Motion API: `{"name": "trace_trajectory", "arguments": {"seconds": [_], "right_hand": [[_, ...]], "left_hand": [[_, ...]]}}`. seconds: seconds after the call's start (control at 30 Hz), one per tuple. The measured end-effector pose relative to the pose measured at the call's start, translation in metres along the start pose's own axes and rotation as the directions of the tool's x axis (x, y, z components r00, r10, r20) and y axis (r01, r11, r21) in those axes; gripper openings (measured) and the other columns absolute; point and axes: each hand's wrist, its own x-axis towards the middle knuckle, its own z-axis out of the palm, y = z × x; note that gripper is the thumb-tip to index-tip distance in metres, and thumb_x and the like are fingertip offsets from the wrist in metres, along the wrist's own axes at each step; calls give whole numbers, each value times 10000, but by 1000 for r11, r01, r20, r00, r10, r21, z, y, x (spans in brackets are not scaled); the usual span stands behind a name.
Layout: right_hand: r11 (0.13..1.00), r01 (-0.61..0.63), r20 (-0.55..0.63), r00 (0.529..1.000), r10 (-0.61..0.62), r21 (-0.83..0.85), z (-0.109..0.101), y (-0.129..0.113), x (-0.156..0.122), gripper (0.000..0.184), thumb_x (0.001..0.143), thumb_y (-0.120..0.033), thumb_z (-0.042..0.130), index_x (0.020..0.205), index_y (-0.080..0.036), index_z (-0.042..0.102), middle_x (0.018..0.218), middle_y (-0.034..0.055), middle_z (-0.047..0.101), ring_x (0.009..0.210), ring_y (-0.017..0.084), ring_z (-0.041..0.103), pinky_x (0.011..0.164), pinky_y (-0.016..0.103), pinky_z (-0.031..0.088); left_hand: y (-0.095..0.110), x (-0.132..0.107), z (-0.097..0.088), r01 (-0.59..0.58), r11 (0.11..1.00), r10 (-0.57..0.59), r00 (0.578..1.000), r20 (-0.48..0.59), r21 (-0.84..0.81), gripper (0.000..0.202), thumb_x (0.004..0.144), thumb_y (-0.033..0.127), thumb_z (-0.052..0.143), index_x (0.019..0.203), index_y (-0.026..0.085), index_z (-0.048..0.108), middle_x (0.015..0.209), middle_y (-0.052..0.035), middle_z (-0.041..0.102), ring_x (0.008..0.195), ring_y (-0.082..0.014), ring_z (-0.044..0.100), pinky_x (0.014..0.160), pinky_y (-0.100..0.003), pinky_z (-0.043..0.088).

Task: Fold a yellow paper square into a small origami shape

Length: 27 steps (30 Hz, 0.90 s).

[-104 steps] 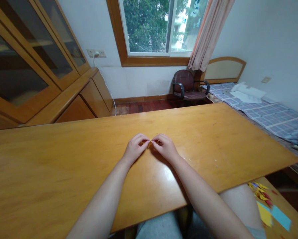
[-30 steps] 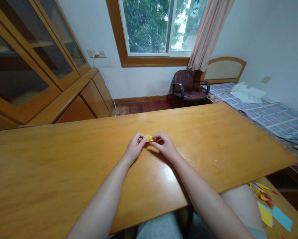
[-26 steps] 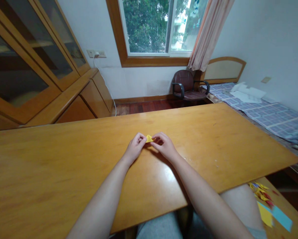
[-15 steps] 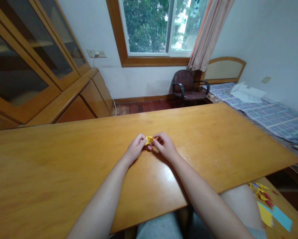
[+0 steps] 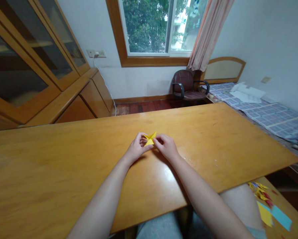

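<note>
Across the bedroom stretched a broad wooden worktop point(image 5: 64, 166).
Over its middle the left hand point(image 5: 135, 147) and right hand point(image 5: 167, 146) flanked a yellow folded-paper piece point(image 5: 149, 142), neither clearly nearer: left fingers cradled its left and near sides, right fingers pinched its right edge narrowly, and one sharp tip slanted away to the far right, though no single long axis showed clearly.

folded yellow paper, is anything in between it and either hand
Nothing visible. The left hand and right hand both touch the folded yellow paper directly, over the wooden table. The light blue sheet lies off to the right, out of the way.
</note>
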Motion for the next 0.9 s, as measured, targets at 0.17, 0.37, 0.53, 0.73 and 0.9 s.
{"name": "trace_trajectory", "arguments": {"seconds": [0.17, 0.37, 0.53, 0.73, 0.9], "right_hand": [[999, 35, 49, 998, -37, 38, 1, -1, -1, 162, 884, -289, 570, 825, -173, 667, 779, 40, 690, 658, 142, 594, 643, 243, 450], [997, 21, 72, 997, -26, 77, -1, -4, -1, 165, 887, -293, 573, 820, -171, 662, 778, 40, 680, 676, 146, 589, 653, 248, 441], [987, -49, 84, 996, 36, 151, -1, -2, -1, 180, 874, -313, 583, 800, -167, 656, 747, 29, 670, 660, 140, 585, 640, 242, 438], [957, -132, 119, 987, 104, 258, -1, -1, -2, 207, 855, -349, 598, 778, -164, 651, 707, 9, 647, 637, 133, 569, 616, 234, 427], [940, -188, 185, 973, 139, 284, -1, 1, -2, 215, 852, -363, 592, 774, -168, 640, 669, -6, 611, 610, 126, 549, 587, 226, 408]], "left_hand": [[1, 0, 1, -18, 992, 23, 999, -42, 126, 394, 745, 434, 686, 1045, 193, 601, 987, -36, 646, 817, -165, 587, 744, -274, 482], [-6, 6, -4, 19, 1000, -19, 999, -36, 1, 348, 815, 460, 603, 899, 132, 686, 876, -60, 696, 795, -191, 607, 728, -279, 464], [-9, 8, -7, 116, 975, -114, 993, 18, -189, 417, 764, 506, 673, 896, 113, 707, 823, -63, 708, 747, -188, 612, 708, -278, 466], [-4, 7, -8, 167, 944, -155, 986, 64, -286, 449, 721, 518, 714, 911, 111, 713, 843, -77, 722, 761, -202, 632, 754, -305, 483], [-5, 7, -7, 172, 958, -164, 985, 56, -229, 444, 674, 475, 768, 931, 119, 700, 870, -72, 720, 752, -191, 628, 708, -281, 474]]}}
